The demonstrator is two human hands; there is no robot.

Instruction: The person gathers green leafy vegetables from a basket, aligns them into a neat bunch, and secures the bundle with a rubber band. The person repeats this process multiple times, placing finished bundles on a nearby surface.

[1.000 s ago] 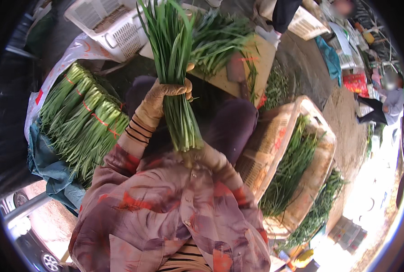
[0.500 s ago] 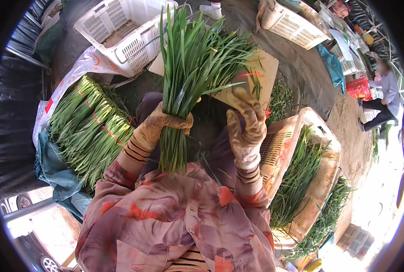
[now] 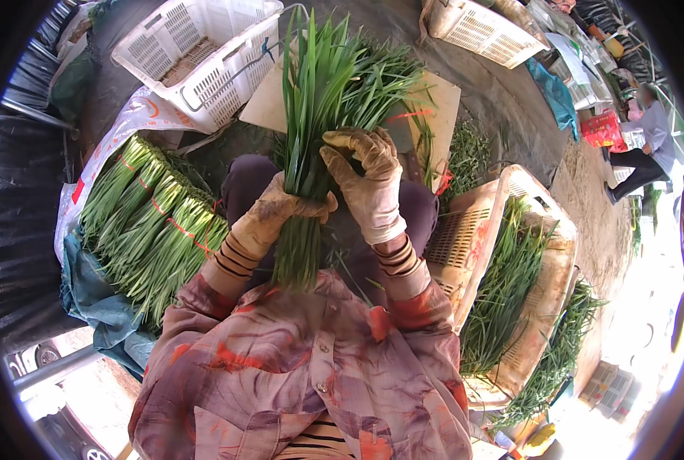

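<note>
My gloved left hand [image 3: 284,201] grips an upright bunch of long green leaves [image 3: 307,115] around its lower middle; the stem ends hang below. My gloved right hand [image 3: 365,165] is curled at the bunch's right edge, higher up; what its fingers hold is unclear. Behind them, loose leaves [image 3: 388,80] lie on a tan board [image 3: 438,103]. At left, several bundles tied with red bands [image 3: 146,222] rest on a printed sheet [image 3: 81,195] and blue cloth [image 3: 104,291].
A white crate [image 3: 227,100] is at upper left, another [image 3: 480,34] at upper right. A stained crate [image 3: 465,238] of greens is at right, with more greens [image 3: 557,345] beside it. A person [image 3: 645,146] in a pale top and dark trousers is at far right.
My right hand left the stem ends, rose with spread fingers, and now curls beside the upper leaves. My left hand still holds the bunch, which has shifted slightly in view.
</note>
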